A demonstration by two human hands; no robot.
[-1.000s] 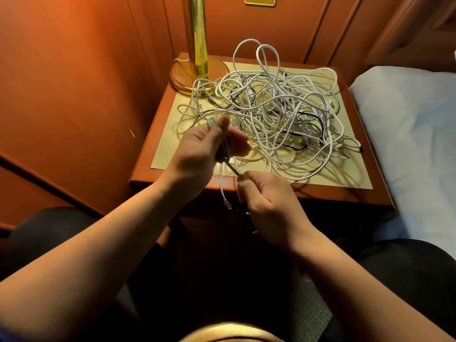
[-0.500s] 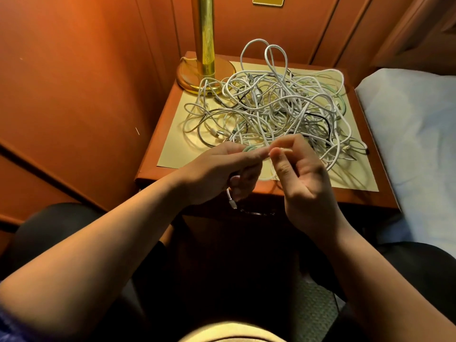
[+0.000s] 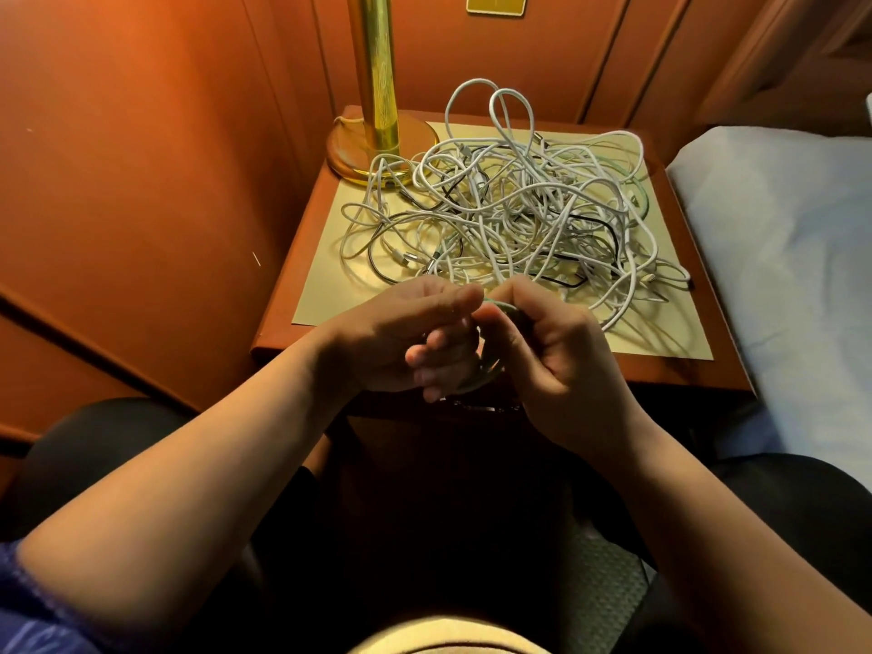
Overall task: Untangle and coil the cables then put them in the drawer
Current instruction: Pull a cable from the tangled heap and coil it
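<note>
Two hands meeting just above the desk's [image 3: 679,368] near edge, fingertips touching over a small greenish coil [image 3: 490,370]. Left hand [image 3: 401,342] turned on its side, thumb and forefinger pinched at the top of the coil, lower fingers [image 3: 439,358] curled through its loop. Right hand [image 3: 552,351] curled as well, thumb and forefinger pinching the same coil from the other side, remaining fingers folded toward the palm. Only a thin arc of the coil visible, at the top between the fingertips and at the bottom below the left fingers; number of turns impossible to tell. Beyond the hands, a big tangle [image 3: 514,214] of mostly white cables heaped on a pale mat [image 3: 325,295] covering the desk top, with a few black strands and a green one threaded through, several loops standing up at the back, some strands trailing toward the right edge of the mat. At the back left corner, a brass lamp [image 3: 377,87] on a round base, touched by the nearest white strands. Wood panelling behind and to the left, a brass plate [image 3: 496,2] on the wall above. To the right of the desk, a bed [image 3: 778,238] with pale linen. Drawer front in deep shadow below the hands, hard to make out.
</note>
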